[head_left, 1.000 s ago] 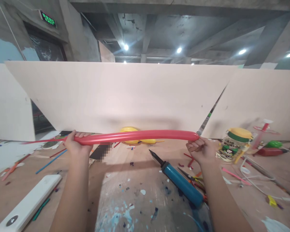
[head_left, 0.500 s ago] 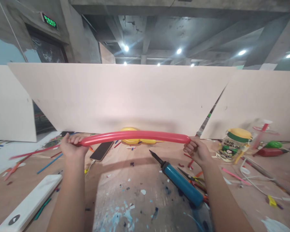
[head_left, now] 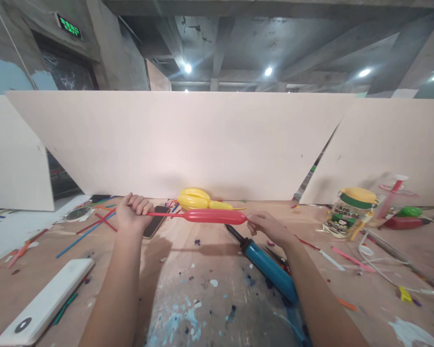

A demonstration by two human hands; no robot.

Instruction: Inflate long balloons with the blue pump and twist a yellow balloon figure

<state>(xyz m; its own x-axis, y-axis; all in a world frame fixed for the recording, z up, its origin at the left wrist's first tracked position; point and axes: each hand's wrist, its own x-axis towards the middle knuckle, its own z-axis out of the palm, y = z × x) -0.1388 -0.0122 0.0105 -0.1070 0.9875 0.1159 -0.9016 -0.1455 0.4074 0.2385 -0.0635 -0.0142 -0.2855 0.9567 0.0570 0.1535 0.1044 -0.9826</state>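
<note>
A red modelling balloon (head_left: 215,216) stretches level between my two hands above the table. Its right part is inflated and short; the left part is a thin, flat tail. My left hand (head_left: 134,211) is closed around that tail. At the other end, my right hand (head_left: 264,225) pinches the tip of the inflated part. Just behind the balloon lies a yellow balloon shape (head_left: 194,198) with a thin tail, near the board. A blue hand pump (head_left: 269,272) lies slanted below my right hand, its black nozzle close under the red balloon.
A white power bank (head_left: 47,301) lies at the left, and a phone (head_left: 155,225) behind my left wrist. Scissors (head_left: 280,258) are partly hidden by my right arm. A jar with a yellow lid (head_left: 352,212) stands at the right. Pale boards (head_left: 202,144) close off the back.
The inflated part of the red balloon has become much shorter, with a longer flat tail at its left. My hands have moved closer together, and the yellow balloon is now less covered.
</note>
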